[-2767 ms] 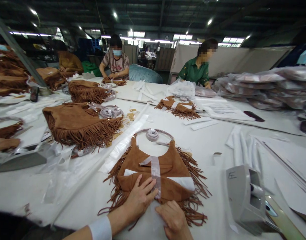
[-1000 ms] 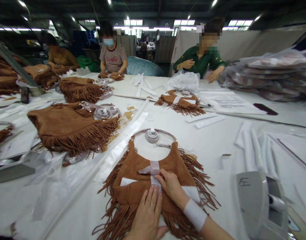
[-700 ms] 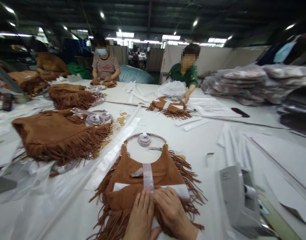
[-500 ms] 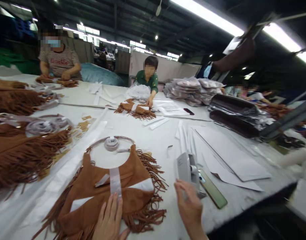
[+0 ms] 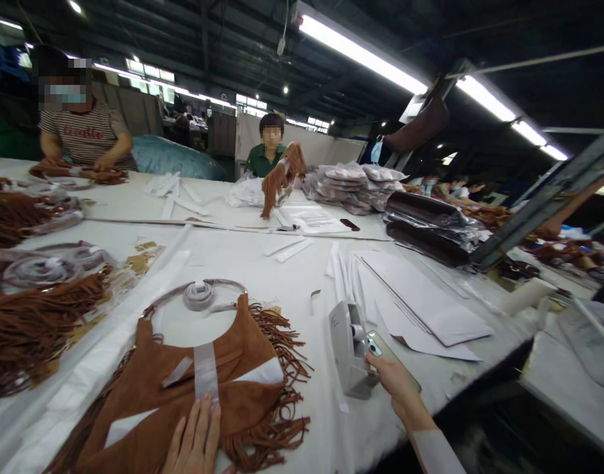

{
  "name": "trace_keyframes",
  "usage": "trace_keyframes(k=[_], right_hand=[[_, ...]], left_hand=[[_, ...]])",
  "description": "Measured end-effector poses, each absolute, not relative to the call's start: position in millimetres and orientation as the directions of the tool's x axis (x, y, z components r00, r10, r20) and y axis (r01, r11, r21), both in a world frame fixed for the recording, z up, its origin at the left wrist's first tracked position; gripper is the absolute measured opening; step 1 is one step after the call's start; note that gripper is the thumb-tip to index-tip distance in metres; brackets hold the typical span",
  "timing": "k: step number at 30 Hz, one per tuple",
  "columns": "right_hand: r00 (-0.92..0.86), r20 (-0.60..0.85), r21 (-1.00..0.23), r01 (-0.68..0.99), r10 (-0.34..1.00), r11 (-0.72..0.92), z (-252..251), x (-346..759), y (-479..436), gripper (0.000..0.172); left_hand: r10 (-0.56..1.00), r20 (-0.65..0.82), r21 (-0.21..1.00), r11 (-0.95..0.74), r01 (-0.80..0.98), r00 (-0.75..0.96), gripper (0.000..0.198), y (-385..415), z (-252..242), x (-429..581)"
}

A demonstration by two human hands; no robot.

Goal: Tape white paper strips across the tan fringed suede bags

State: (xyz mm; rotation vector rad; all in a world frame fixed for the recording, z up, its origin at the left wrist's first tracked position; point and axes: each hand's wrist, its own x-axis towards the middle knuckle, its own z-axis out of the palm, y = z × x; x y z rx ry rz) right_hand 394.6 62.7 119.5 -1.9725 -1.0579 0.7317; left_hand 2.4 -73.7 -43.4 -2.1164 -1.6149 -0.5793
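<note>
A brown suede fringed handbag (image 5: 183, 375) lies flat on the white table, its strap coiled at the top. A clear strip (image 5: 206, 372) runs down its middle, and white paper shows at both sides. My left hand (image 5: 196, 438) lies flat on the bag with fingers stretched, tips at the strip's lower end. At the right stands a grey tape dispenser (image 5: 345, 362). Bunched against its right side are the fingers of my right hand (image 5: 395, 385), partly hidden. Under that hand lies a green phone (image 5: 403, 370).
More fringed bags (image 5: 40, 322) lie at the left. White sheets (image 5: 425, 299) spread behind the phone, with dark wrapped bundles (image 5: 430, 227) beyond. Across the table one co-worker (image 5: 265, 158) holds up a brown fringed piece (image 5: 282, 174); another person (image 5: 87, 135) handles brown pieces.
My right hand has moved from in front of the tape dispenser to its right side, over the phone. My left hand stays on the handbag. The co-worker opposite has lifted a fringed piece.
</note>
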Motion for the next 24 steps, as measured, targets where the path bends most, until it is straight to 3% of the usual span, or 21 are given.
trace_keyframes(k=[10,17,24], right_hand=[[0.642,-0.014,-0.873,0.366,0.766,-0.323,120,394,15,0.036],[0.582,-0.238,-0.919,0.123,0.777,-0.374,92,379,-10,0.044],[0.593,-0.094,-0.868,0.345,0.8,-0.358,69,389,-12,0.048]], left_hand=[[0.808,0.539,-0.058,-0.245,0.968,0.236,0.092,-77,-38,5],[0.819,0.53,-0.023,-0.247,0.969,0.221,0.09,-79,-36,6],[0.822,0.542,0.054,-0.244,0.968,0.177,0.089,-78,-29,11]])
